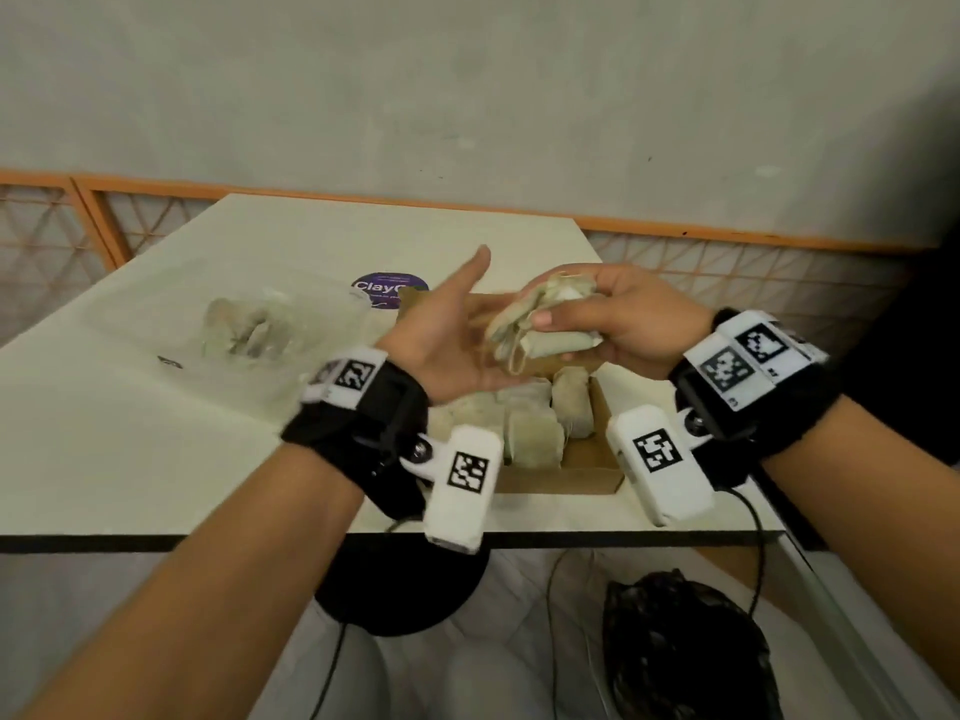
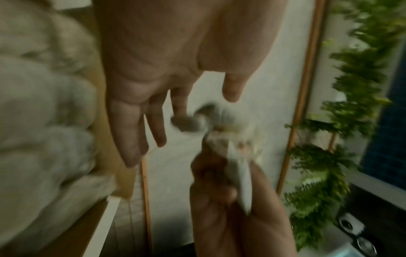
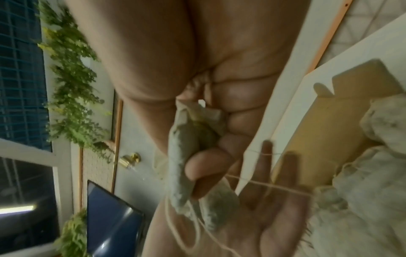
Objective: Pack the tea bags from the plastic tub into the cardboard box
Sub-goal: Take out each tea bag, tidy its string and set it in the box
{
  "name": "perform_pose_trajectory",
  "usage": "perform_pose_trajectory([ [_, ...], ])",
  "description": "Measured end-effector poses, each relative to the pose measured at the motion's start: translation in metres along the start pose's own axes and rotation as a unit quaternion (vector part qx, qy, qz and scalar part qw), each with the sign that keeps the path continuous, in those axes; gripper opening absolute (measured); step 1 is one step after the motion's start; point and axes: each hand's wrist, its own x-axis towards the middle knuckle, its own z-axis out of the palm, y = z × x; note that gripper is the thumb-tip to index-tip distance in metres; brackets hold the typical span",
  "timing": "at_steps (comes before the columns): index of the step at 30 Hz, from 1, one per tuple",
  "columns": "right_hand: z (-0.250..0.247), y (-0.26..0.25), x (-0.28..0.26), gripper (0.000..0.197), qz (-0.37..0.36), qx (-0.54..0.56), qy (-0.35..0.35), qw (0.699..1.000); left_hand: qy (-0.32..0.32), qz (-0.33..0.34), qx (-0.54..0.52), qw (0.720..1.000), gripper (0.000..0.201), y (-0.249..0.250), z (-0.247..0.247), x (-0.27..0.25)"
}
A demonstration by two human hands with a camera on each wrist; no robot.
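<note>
- Sitting at the far left of the pale tabletop [image 1: 130,407] is the clear plastic tub [image 1: 270,335], blurred, with a few pale tea bags left inside it.
- Just right of the tub, the left hand [image 1: 447,340] is raised palm-up over the back of the box, fingers straight and spread, thumb pointing up and away; it grips nothing, though thin strings trail across its palm in the right wrist view.
- Beneath both hands lies the open brown cardboard box [image 1: 566,478], near the table's front edge, with a row of off-white tea bags [image 1: 530,428] packed on edge, touching one another.
- Above the box, the right hand [image 1: 623,324] is turned knuckles-up, its fingers and thumb curled round a crumpled bunch of greyish-green tea bags [image 1: 530,324], whose paper corners and strings stick out toward the left palm.
- Both wrists wear black straps with white marker blocks [image 1: 462,475].
</note>
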Motion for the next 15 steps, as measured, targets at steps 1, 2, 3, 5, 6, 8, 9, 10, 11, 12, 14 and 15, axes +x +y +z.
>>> perform_pose_trajectory([
  [1, 0.006, 0.002, 0.006, 0.019, -0.001, -0.013, -0.012, 1.0, -0.042, -0.027, -0.033, 0.998, 0.07, -0.01, 0.0, 0.002],
  [2, 0.012, 0.005, 0.012, 0.021, -0.003, -0.048, -0.019, 0.999, -0.072, -0.042, -0.07, 0.994, 0.071, -0.02, 0.0, 0.003],
  [3, 0.016, 0.009, 0.017, 0.022, -0.008, -0.103, -0.02, 0.994, -0.087, -0.047, -0.109, 0.989, 0.068, -0.026, -0.001, 0.003],
  [5, 0.022, 0.019, 0.026, 0.027, -0.014, -0.22, -0.012, 0.975, -0.074, -0.043, -0.197, 0.977, 0.061, -0.035, -0.005, 0.001],
  [6, 0.024, 0.025, 0.029, 0.031, -0.012, -0.249, -0.007, 0.968, -0.055, -0.039, -0.231, 0.971, 0.057, -0.037, -0.009, 0.0],
  [8, 0.026, 0.035, 0.031, 0.038, -0.003, -0.247, -0.004, 0.969, -0.009, -0.026, -0.259, 0.965, 0.046, -0.04, -0.017, -0.003],
  [9, 0.027, 0.039, 0.031, 0.04, -0.002, -0.243, 0.0, 0.97, 0.016, -0.018, -0.261, 0.965, 0.041, -0.041, -0.02, -0.003],
  [10, 0.027, 0.041, 0.03, 0.043, -0.004, -0.246, 0.011, 0.969, 0.036, -0.012, -0.263, 0.964, 0.036, -0.042, -0.022, -0.004],
  [11, 0.026, 0.042, 0.027, 0.045, -0.008, -0.25, 0.026, 0.968, 0.051, -0.008, -0.27, 0.962, 0.031, -0.043, -0.023, -0.005],
  [12, 0.024, 0.042, 0.024, 0.047, -0.009, -0.245, 0.046, 0.968, 0.064, -0.003, -0.278, 0.958, 0.024, -0.044, -0.024, -0.006],
  [14, 0.014, 0.045, 0.016, 0.043, -0.015, -0.198, 0.096, 0.975, 0.07, 0.006, -0.307, 0.949, 0.017, -0.044, -0.029, -0.008],
  [15, 0.007, 0.049, 0.01, 0.036, -0.022, -0.157, 0.125, 0.979, 0.054, 0.01, -0.328, 0.943, 0.018, -0.044, -0.032, -0.009],
])
